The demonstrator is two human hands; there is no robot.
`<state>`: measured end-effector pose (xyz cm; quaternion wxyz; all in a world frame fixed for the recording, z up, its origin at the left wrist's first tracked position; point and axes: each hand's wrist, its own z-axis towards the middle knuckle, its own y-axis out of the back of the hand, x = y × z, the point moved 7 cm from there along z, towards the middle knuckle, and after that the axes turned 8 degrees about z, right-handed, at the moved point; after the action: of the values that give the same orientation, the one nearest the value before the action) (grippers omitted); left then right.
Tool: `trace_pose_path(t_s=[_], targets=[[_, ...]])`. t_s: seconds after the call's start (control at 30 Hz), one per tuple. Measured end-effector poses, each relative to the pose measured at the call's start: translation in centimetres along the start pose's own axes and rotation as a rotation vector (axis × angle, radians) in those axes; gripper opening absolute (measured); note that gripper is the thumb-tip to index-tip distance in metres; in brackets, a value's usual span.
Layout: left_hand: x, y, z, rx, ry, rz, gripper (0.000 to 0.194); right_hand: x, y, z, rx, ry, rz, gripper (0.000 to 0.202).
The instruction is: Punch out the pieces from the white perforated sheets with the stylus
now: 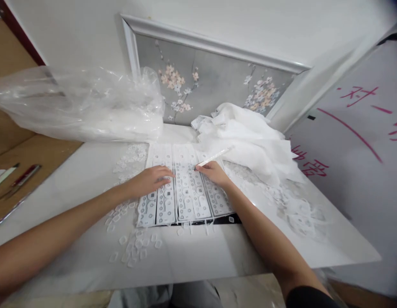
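Several long white strips printed with grey circles and shapes lie side by side on a black backing. My left hand rests on the left strips with its fingers stretched out, holding nothing. Over the middle strips, my right hand is closed round a slim white pen-like tool. The tool's dark tip points down to the left and is close to a strip; whether it touches cannot be made out. Thin white cut pieces stick out past the strips' front edge.
Small diamond-shaped pieces lie scattered left and in front. Crumpled white sheets are piled behind on the right, with thin scraps beside them. A clear plastic bag stands back left. Pens lie on the brown surface.
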<state>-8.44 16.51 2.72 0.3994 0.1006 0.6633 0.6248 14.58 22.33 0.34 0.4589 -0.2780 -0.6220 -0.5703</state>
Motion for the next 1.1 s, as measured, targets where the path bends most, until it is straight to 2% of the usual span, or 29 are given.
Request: trace_pose_path(t_s=[0.13, 0.23, 0.37, 0.5, 0.63, 1.1], targets=[[0.6, -0.6, 5.3, 0.077, 0.003, -0.074, 0.032, -0.5, 0.4, -0.6, -0.048, 0.058, -0.002, 0.043], [1.0, -1.1, 6.8, 0.121, -0.003, -0.135, 0.027, 0.1, 0.2, -0.9, -0.078, 0.165, 0.049, 0.035], [1.5, -1.4, 6.9, 0.098, -0.04, -0.149, 0.021, 1.8, -0.8, -0.6, -0.049, 0.259, 0.091, 0.028], [1.8, -1.6, 7.1, 0.033, -0.098, -0.138, 0.018, 3.1, -2.1, -0.3, 0.006, 0.246, 0.117, 0.03], [2.0, -1.8, 7.5, 0.028, -0.118, -0.156, 0.015, 2.7, -2.5, -0.6, -0.021, 0.178, 0.13, 0.035], [0.9, -2.8, 7.1, 0.0, -0.141, 0.12, 0.019, 3.2, -3.5, -1.6, 0.107, 0.254, 0.026, 0.018]])
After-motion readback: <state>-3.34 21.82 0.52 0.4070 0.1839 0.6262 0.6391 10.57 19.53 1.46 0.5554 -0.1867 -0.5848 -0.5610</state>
